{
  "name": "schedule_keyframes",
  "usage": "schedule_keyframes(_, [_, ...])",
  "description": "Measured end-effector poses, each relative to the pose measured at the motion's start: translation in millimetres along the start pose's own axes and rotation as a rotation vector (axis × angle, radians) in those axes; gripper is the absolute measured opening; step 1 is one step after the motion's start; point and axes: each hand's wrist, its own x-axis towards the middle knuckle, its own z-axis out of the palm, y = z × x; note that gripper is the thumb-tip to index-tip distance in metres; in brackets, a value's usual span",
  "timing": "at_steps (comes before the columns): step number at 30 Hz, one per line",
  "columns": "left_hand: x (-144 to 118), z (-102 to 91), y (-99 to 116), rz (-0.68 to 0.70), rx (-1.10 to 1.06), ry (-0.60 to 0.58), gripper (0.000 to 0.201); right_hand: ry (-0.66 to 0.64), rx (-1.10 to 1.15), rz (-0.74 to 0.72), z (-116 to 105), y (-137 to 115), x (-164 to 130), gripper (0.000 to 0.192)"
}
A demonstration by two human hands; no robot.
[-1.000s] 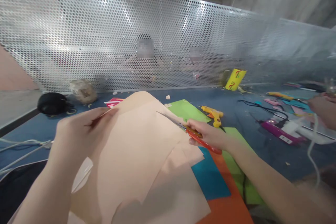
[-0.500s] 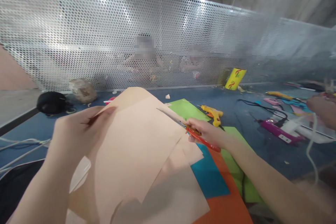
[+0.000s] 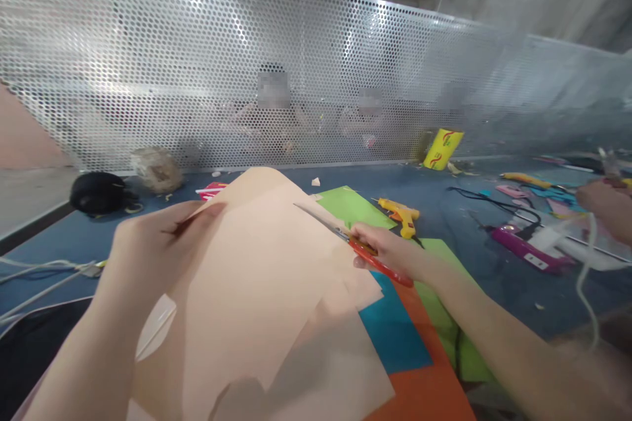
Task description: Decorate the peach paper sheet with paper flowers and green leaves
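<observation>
My left hand [image 3: 148,247] pinches the left edge of a large peach paper sheet [image 3: 247,289] and holds it lifted off the table. In my right hand [image 3: 390,251] is a pair of red-handled scissors [image 3: 355,247]. Their blades point left and up, cutting into the sheet's right edge. Under the lifted sheet lie another peach sheet [image 3: 336,375], a blue sheet [image 3: 395,332], an orange sheet [image 3: 429,381] and green sheets [image 3: 350,205].
A yellow glue gun [image 3: 402,215] lies past the green paper. A purple tool [image 3: 523,247], cables and scraps sit at right, near another person's hand [image 3: 605,207]. A perforated metal screen [image 3: 247,66] closes the back; a black object [image 3: 99,193] and yellow can [image 3: 443,148] stand near it.
The peach sheet's top edge dipped and rose slightly in my left hand. The scissors stayed at the sheet's right edge with almost no movement.
</observation>
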Motion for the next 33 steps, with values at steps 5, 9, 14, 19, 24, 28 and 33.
schedule_keyframes(5, [-0.9,4.0,-1.9,0.056,-0.010,-0.022,0.036,-0.010,-0.031,-0.007,-1.2,-4.0,-2.9,0.029])
schedule_keyframes(9, [-1.2,5.3,-0.3,0.081,-0.018,-0.042,0.034,-0.013,-0.017,-0.002,-1.3,-4.5,-3.4,0.030])
schedule_keyframes(14, [-1.5,3.9,1.0,0.081,-0.025,-0.029,0.034,-0.007,0.001,0.011,1.3,1.3,0.5,0.031])
schedule_keyframes(19, [-3.1,7.4,1.4,0.080,-0.037,-0.043,0.035,-0.008,-0.001,-0.002,1.9,-3.4,-0.6,0.030])
schedule_keyframes(24, [-3.7,9.9,2.6,0.099,-0.046,-0.083,0.034,-0.007,-0.021,-0.011,1.3,-7.2,-3.1,0.029])
schedule_keyframes(28, [-3.1,11.8,1.6,0.098,-0.040,-0.071,0.033,-0.007,-0.015,0.010,3.5,-2.6,-1.0,0.030])
schedule_keyframes(33, [-0.4,8.0,-5.5,0.108,0.002,-0.095,0.032,-0.020,-0.015,0.015,1.7,-2.0,-2.1,0.029])
